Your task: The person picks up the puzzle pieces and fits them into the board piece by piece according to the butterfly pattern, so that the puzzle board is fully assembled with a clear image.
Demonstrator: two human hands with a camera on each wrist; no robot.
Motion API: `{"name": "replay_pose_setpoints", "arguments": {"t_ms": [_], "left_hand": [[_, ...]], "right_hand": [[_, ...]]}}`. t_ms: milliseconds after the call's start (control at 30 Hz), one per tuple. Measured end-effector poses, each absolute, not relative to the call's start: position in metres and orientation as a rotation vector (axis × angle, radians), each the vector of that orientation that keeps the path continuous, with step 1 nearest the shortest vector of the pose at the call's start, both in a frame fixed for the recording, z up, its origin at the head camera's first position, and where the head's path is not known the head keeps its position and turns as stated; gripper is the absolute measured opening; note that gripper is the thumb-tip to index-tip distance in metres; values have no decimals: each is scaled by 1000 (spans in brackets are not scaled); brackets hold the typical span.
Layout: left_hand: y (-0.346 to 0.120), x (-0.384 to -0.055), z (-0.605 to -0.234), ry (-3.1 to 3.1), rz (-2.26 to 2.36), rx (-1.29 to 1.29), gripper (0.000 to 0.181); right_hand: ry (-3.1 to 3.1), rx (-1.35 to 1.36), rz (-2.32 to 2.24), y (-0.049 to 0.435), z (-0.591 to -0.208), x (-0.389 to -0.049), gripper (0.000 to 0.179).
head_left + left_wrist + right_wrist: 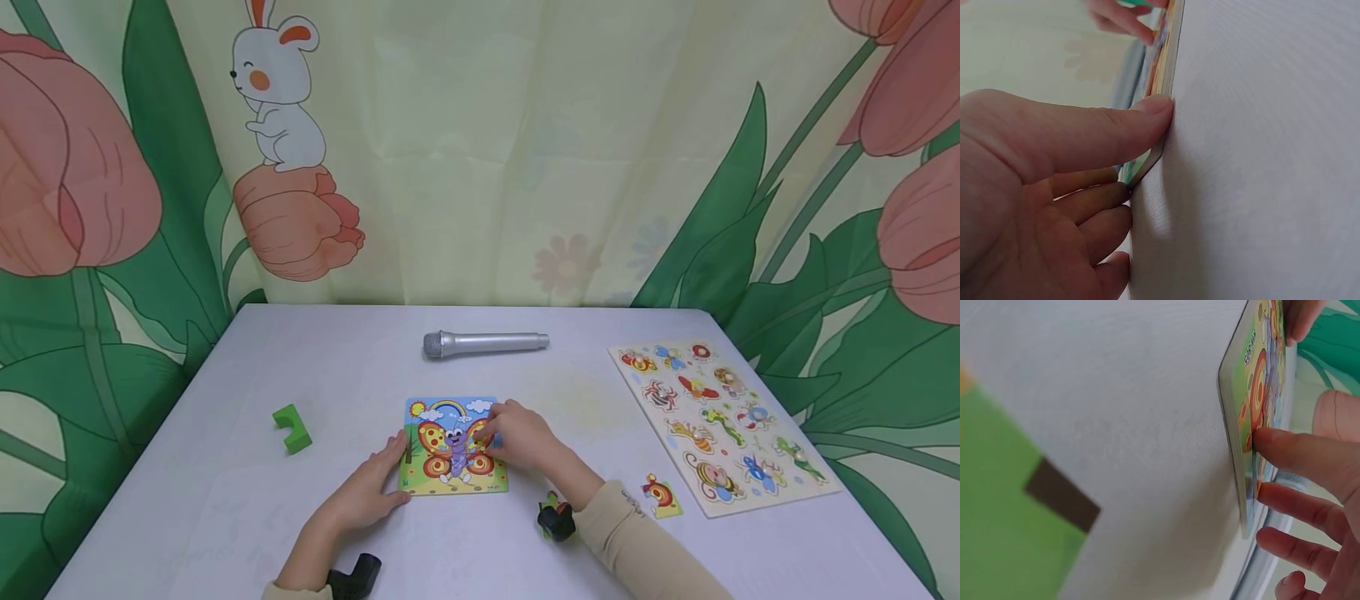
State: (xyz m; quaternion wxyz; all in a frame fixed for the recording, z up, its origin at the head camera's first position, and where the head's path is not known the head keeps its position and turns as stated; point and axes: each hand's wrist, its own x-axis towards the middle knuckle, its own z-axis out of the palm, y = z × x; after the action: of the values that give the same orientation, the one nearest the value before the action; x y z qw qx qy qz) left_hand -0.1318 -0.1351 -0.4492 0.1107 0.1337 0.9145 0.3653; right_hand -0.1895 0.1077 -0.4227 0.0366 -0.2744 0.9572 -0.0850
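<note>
Head view: the butterfly puzzle [452, 458] lies flat on the white table [187, 500], directly between the two hands; its outline is nearly square, with no marked long axis. The left hand [367, 492] is at its left side, fingers along that edge and thumb at the near-left corner. The right hand [523, 435] reaches in from the right, fingertips over the upper right wing. Neither hand is nearer; both are in contact. The silver microphone [487, 343] lies past the far edge, its length running left to right; a loose orange-swirl piece [660, 493] and a large picture board [798, 490] lie further right. Left wrist view: thumb extended against the near edge, fingers fairly straight at the left edge, the puzzle's corner between them; judged a steadying contact rather than a firm grip. Right wrist view: thumb and forefinger touch the puzzle's face just inside its right edge, a narrow gap between their tips, the other fingers extended. Whether they hold a separate piece cannot be determined. Governing relation: the right fingertips bear on the right part, across the puzzle from the left hand's bracing.
</note>
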Motion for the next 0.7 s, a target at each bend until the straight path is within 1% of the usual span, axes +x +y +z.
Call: {"name": "replay_pose_setpoints", "arguments": {"t_ms": [267, 467, 700], "left_hand": [[-135, -132, -450, 2689, 1087, 397, 76], [-135, -133, -451, 2685, 1085, 401, 75], [-135, -133, -450, 2684, 1071, 403, 76]], "right_hand": [[2966, -861, -73, 103, -420, -187, 23], [2938, -827, -258, 108, -424, -189, 23], [2868, -794, -494, 116, -425, -192, 30]]}}
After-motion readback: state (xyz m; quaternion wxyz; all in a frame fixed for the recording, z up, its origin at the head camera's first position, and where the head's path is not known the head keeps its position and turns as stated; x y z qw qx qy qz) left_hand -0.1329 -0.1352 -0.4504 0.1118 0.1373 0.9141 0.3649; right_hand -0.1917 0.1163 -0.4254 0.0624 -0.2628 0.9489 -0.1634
